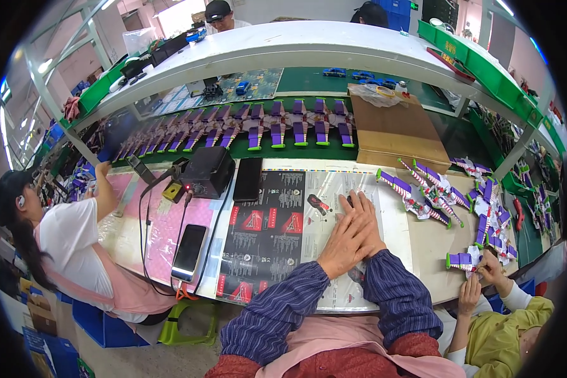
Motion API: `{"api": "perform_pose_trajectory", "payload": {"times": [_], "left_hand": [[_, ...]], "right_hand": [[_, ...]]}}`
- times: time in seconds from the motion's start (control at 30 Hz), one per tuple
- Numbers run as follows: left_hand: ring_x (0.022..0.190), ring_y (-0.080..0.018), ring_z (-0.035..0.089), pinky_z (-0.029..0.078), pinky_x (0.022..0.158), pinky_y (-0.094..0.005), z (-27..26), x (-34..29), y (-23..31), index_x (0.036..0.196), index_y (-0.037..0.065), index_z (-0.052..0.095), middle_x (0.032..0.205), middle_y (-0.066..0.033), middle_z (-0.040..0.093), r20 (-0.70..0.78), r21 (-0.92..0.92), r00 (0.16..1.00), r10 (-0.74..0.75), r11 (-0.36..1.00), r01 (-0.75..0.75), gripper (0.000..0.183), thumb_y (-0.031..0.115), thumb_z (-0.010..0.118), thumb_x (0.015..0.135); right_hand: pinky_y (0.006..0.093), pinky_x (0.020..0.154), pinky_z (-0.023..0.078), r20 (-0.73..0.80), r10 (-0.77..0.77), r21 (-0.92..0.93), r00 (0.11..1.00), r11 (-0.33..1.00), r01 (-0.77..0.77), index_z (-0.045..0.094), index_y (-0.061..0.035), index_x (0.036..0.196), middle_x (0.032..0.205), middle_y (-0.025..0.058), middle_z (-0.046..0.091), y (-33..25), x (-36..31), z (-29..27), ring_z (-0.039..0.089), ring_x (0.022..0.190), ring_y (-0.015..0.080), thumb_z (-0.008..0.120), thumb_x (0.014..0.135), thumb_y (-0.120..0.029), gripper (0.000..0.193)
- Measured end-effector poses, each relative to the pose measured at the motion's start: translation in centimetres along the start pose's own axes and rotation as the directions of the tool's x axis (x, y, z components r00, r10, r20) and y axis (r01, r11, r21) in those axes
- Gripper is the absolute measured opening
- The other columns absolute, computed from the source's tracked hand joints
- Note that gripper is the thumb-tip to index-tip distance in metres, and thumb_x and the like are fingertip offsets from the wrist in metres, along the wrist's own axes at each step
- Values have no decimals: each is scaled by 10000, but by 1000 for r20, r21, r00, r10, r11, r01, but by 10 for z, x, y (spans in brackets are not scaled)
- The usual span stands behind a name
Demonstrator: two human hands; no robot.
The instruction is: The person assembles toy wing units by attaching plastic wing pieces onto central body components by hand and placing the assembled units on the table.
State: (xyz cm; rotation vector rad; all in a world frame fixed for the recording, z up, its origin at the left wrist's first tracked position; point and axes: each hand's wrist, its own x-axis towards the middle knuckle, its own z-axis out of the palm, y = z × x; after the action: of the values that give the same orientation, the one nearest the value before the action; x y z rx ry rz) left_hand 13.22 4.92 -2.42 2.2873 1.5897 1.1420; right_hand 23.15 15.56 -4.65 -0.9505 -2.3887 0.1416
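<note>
My left hand [344, 244] rests across my right hand [365, 213], its fingers stretched over the other's back. Both lie flat, holding nothing that I can see. Beneath them is a printed sheet [318, 236] with a clear, glossy surface, its pale part under my hands and its dark part with red panels to the left. Just right of my hands lies a loose heap of purple, white and green toy wing pieces [422, 192] with red-striped edges. The fingers of my right hand are partly hidden by my left.
A black box with cables [213, 171], a black phone [248, 179] and a lit-edged phone [189, 252] lie left. Wing pieces line the green belt [277, 154] beyond. A cardboard box [400, 126] stands far right. Co-workers sit left [75, 236] and right [504, 321], the right one handling a wing piece.
</note>
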Motion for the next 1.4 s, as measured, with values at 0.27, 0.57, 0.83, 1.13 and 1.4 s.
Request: {"api": "perform_pose_trajectory", "payload": {"times": [0.27,0.57,0.83,1.13,1.4], "left_hand": [[1557,-455,296,281,1263,-549,1,2,-3,1554,61,545,1660,-171,431,-3,-10,1000,12,1000,-12,643,346,686,995],[1543,-460,314,285,1262,-551,1,1,-2,1551,55,544,1635,-186,449,-15,-17,1000,23,1000,-23,649,346,692,989],[1551,-455,302,283,1263,-552,1,2,-3,1557,68,542,1633,-179,452,-11,-16,1000,15,1000,-15,648,345,685,989],[1561,-454,287,278,1264,-555,0,0,-3,1557,78,547,1637,-168,450,-5,-7,1000,6,1000,-6,640,335,687,987],[1486,-485,387,258,1266,-585,9,1,-6,1475,32,611,1604,-238,479,-48,27,997,69,997,-67,558,238,679,961]], "right_hand": [[593,1255,284,-1,-2,-10,1000,1000,2,576,-160,1537,1630,191,459,1,1,0,358,1531,452,632,1058,-376,528],[594,1252,287,-21,-20,-16,1000,1000,20,575,-153,1535,1627,197,460,6,-1,6,362,1526,458,633,1057,-375,530],[583,1255,292,-27,-29,-26,999,999,28,565,-133,1531,1607,221,472,3,0,4,365,1520,463,651,1046,-355,540],[584,1260,286,-13,-20,-16,1000,1000,20,571,-134,1529,1614,219,466,0,0,3,361,1523,458,648,1049,-356,534],[640,1245,284,-104,-44,48,994,998,49,586,-123,1519,1602,258,492,14,-7,20,361,1529,515,621,1038,-385,549]]}}
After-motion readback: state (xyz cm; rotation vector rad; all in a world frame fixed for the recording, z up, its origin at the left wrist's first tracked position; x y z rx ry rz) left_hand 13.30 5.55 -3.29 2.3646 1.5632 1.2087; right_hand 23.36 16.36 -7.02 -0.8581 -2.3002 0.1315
